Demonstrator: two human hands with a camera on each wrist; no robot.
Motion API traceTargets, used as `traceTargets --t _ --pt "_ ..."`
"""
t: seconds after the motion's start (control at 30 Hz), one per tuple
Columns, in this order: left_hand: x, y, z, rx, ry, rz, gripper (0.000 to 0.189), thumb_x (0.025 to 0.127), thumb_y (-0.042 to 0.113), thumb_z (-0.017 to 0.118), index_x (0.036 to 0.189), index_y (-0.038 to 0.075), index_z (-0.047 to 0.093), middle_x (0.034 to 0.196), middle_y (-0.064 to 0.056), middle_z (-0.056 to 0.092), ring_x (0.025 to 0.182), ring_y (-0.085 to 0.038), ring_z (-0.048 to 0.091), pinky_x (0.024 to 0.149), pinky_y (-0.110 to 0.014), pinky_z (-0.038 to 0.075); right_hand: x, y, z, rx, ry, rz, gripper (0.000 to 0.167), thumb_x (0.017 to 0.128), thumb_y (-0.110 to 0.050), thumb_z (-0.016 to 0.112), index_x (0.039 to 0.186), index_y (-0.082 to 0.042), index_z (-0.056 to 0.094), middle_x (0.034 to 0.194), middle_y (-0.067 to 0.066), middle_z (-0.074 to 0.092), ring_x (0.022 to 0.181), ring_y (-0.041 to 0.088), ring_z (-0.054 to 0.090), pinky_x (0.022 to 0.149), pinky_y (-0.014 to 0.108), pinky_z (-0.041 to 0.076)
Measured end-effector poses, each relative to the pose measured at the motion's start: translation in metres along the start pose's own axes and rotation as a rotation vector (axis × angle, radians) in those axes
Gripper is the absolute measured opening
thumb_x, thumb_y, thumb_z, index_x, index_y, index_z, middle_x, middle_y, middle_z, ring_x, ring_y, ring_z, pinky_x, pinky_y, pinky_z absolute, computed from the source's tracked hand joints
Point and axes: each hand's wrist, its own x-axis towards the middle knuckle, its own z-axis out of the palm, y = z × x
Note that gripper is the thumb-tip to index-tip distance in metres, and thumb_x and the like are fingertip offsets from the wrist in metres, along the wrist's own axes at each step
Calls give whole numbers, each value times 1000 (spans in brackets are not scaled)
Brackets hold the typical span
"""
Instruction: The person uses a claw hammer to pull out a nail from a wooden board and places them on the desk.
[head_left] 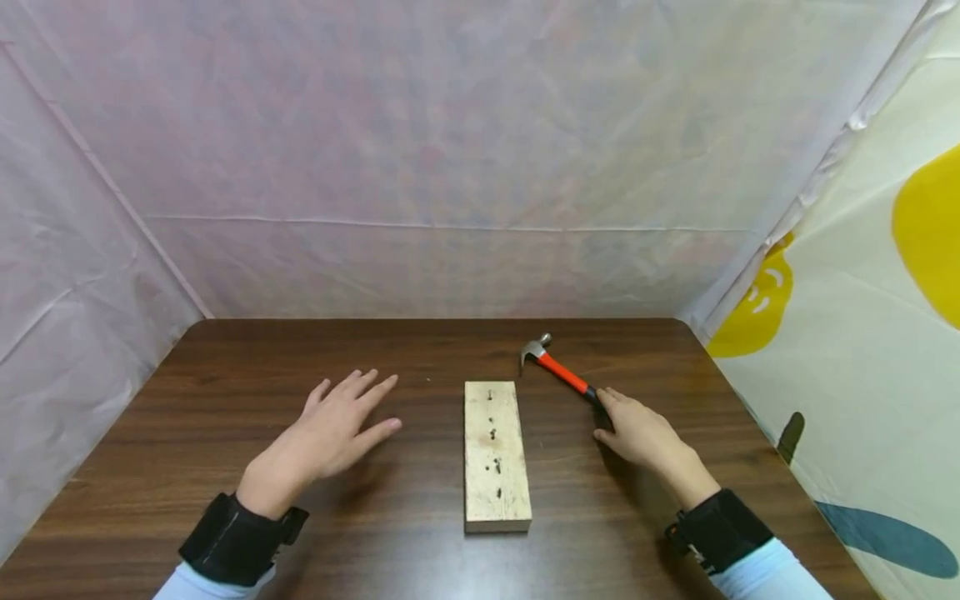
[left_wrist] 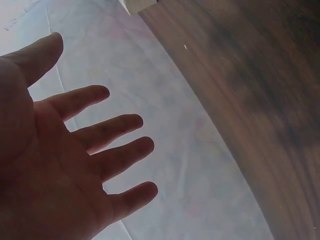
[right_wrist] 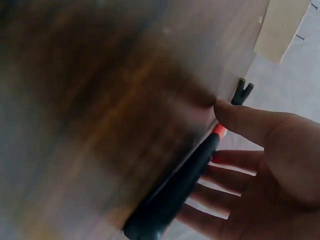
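Observation:
A claw hammer with a red and black handle lies on the table, its metal head pointing to the back left. My right hand is over the black grip, and in the right wrist view the grip crosses in front of straight fingers while the thumb is stretched out towards the head. Left of the hammer lies a pale wooden block with several nails in its top. My left hand hovers over the left side of the table, fingers spread, holding nothing.
The dark wood-grain table ends at a hanging white cloth along the back. More cloth hangs at the left, and a patterned sheet with yellow shapes borders the right edge.

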Motion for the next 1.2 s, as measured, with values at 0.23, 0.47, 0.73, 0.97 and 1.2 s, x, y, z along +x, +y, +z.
traceTargets --t 0.23,0.47,0.73,0.97,1.2 --pt "0 -1 3 4 -14 -13 66 105 47 55 156 6 43 155 -28 40 143 -48 35 110 -76 20 8 -4 2 -44 41 -28 65 93 -14 77 145 11 48 139 34 54 125 48 55 99 59 49" --pt "-1 -1 5 3 -15 -17 65 105 42 58 156 6 43 156 -28 40 144 -48 34 110 -75 19 11 -7 -3 -77 61 -46 47 88 8 71 134 9 59 114 27 67 102 43 67 82 53 57" --pt "0 0 1 13 -8 10 66 105 47 55 157 7 43 156 -28 40 143 -48 35 109 -76 20 7 -9 -5 -60 96 -67 53 84 6 67 136 12 57 107 25 62 95 41 65 72 50 57" --pt "2 3 0 15 -17 10 65 105 45 55 157 8 42 156 -27 39 144 -48 34 109 -76 20 1 -13 -13 -87 256 -149 52 85 3 71 134 11 59 103 23 61 85 36 64 59 45 55" --pt "3 6 0 21 -14 13 65 105 45 56 157 8 43 156 -27 39 144 -48 34 110 -76 20 -3 -17 -15 -8 254 -163 54 82 12 66 136 14 55 103 26 60 76 34 65 62 44 56"
